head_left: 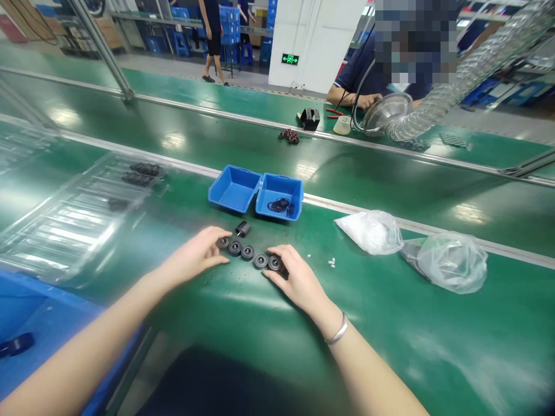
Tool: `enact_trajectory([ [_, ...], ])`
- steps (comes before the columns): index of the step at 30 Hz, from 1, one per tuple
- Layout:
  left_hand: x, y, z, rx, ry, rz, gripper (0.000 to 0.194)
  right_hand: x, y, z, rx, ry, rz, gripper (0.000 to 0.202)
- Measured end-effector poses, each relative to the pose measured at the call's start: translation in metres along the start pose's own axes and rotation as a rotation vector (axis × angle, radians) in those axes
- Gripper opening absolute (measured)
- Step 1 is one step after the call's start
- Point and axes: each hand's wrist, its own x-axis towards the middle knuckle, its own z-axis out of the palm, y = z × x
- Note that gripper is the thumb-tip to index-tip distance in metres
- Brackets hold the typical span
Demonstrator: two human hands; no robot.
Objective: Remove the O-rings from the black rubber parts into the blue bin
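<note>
Several black round parts (247, 252) with light centres sit in a slanting row on the green worktop. At the row's left end, my left hand (206, 251) curls around the last round part (223, 242), thumb in front and index finger behind. My right hand (297, 277) closes thumb and fingers around the round part (274, 263) at the right end; a dark piece beside its palm is partly hidden. Behind the row lies a black cylinder (243, 229) with a pale pin, touched by neither hand.
Two blue bins (234, 188) stand behind, the right one (280, 188) holding thin black rings (281, 205). Plastic bags (368, 231) and small white bits (332, 262) lie right. Clear trays (65, 214) and a blue crate (52, 323) are left. A co-worker (359, 75) sits opposite.
</note>
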Motion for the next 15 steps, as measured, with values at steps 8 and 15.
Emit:
enact_trajectory([
  [8, 0.016, 0.020, -0.019, 0.307, 0.137, 0.089, 0.057, 0.001, -0.006, 0.005, -0.025, 0.043, 0.053, 0.045],
  [15, 0.080, 0.049, -0.006, 0.650, 0.024, 0.162, 0.038, -0.002, -0.001, 0.001, 0.045, 0.060, 0.056, 0.052],
])
